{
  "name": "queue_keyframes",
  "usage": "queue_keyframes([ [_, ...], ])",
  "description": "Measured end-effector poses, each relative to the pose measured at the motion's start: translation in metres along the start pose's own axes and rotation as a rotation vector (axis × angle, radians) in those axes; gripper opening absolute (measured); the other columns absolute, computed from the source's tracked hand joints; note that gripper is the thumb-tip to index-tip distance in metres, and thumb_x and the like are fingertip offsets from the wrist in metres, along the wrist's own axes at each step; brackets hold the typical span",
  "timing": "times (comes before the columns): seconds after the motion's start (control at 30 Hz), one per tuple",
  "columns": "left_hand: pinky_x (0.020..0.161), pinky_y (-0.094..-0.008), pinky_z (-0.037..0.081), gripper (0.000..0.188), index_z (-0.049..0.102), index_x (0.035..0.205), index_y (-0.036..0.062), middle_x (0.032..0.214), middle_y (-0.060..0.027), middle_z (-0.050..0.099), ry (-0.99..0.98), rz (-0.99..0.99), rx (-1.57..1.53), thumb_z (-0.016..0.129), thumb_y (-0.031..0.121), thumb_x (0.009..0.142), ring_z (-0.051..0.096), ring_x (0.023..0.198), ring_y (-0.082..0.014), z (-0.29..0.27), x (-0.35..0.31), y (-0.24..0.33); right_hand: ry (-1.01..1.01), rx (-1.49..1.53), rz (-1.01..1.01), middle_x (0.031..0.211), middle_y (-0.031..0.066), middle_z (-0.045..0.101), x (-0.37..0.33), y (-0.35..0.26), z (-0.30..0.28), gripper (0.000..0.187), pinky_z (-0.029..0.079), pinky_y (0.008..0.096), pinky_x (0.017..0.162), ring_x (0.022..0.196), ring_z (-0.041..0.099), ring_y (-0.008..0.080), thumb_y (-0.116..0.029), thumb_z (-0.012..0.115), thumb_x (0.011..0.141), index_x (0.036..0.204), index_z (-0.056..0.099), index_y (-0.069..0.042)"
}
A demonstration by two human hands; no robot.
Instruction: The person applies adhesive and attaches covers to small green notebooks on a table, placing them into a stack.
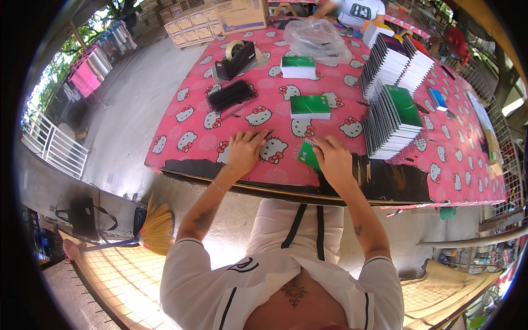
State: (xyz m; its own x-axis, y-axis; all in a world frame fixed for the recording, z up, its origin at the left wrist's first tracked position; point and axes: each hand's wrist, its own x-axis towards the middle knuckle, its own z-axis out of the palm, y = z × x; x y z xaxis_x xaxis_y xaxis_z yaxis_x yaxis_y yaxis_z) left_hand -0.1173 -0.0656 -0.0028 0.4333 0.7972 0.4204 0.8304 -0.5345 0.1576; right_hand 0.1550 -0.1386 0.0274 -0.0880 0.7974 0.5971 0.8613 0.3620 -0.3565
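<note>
My left hand (246, 151) rests low over the near edge of the table, fingers closed. A thin dark pointed tool (270, 132) sticks out past its fingertips; its kind is hard to make out. My right hand (334, 158) is closed on a small green-covered notebook (308, 156) lying on the cloth, and hides part of it. Beyond my hands sit two stacks of green-covered pads, a nearer stack (310, 108) and a farther stack (298, 67). Left of these lies a bundle of black spiral binding coils (231, 95).
A pink patterned cloth (181, 129) covers the table. Tall spiral notebook stacks (391, 124) stand at right. A black tape dispenser (235, 60) sits at the far left, clear plastic (316, 41) at the back. Cartons (242, 15) and another person (360, 11) are beyond.
</note>
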Motion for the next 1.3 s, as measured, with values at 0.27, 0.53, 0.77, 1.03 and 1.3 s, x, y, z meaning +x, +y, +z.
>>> queue_keyframes([
  [0.27, 0.077, -0.0449, 0.061, 0.037, 0.059, 0.118, 0.0009, 0.095, -0.0164, 0.070, -0.453, -0.782, -1.855, 0.053, 0.034, 0.103, 0.072, 0.083, -0.0293, -0.007, -0.017, 0.082, -0.022, -0.024, 0.128, 0.095, 0.0057, 0.060, -0.001, -0.013, 0.001, 0.023, 0.054, 0.0420, 0.072, 0.086, 0.065, 0.0291, -0.010, 0.074, 0.080, 0.102, 0.069, -0.011],
  [0.53, 0.078, -0.0399, 0.057, 0.027, 0.067, 0.114, 0.0024, 0.103, -0.0157, 0.069, -0.044, -0.276, -0.895, 0.061, 0.024, 0.099, 0.070, 0.089, -0.0306, -0.014, -0.017, 0.090, 0.034, -0.062, 0.085, 0.095, 0.0051, 0.060, -0.004, -0.017, 0.004, 0.021, 0.052, 0.0425, 0.074, 0.090, 0.064, 0.0286, -0.009, 0.075, 0.078, 0.098, 0.069, -0.012],
  [0.77, 0.089, -0.0414, 0.048, 0.034, 0.069, 0.117, 0.0126, 0.115, -0.0126, 0.062, 0.150, -0.156, -0.126, 0.072, 0.016, 0.084, 0.062, 0.102, -0.0312, -0.002, -0.009, 0.015, 0.002, -0.054, 0.074, 0.096, 0.0064, 0.060, 0.000, -0.013, 0.004, 0.023, 0.052, 0.0430, 0.074, 0.089, 0.064, 0.0304, -0.009, 0.075, 0.078, 0.100, 0.068, -0.012],
  [1.03, 0.092, -0.0435, 0.048, 0.035, 0.065, 0.120, 0.0093, 0.117, -0.0152, 0.065, -0.040, 0.413, -0.361, 0.070, 0.012, 0.086, 0.063, 0.106, -0.0352, -0.015, 0.044, 0.099, 0.009, 0.097, 0.184, 0.102, 0.0105, 0.065, -0.001, -0.017, -0.039, 0.024, 0.054, 0.0436, 0.077, 0.092, 0.066, 0.0347, -0.009, 0.076, 0.080, 0.102, 0.067, -0.010],
  [1.3, 0.075, -0.0344, 0.058, 0.032, 0.057, 0.130, 0.0078, 0.104, -0.0039, 0.062, -0.029, 0.081, -1.370, 0.062, 0.012, 0.099, 0.068, 0.094, -0.0196, -0.061, 0.140, 0.173, 0.597, -0.034, 0.317, 0.113, 0.0178, 0.069, 0.004, 0.101, -0.177, 0.034, 0.049, 0.0401, 0.094, 0.106, 0.065, 0.0316, -0.006, 0.066, 0.091, 0.124, 0.063, 0.002],
])
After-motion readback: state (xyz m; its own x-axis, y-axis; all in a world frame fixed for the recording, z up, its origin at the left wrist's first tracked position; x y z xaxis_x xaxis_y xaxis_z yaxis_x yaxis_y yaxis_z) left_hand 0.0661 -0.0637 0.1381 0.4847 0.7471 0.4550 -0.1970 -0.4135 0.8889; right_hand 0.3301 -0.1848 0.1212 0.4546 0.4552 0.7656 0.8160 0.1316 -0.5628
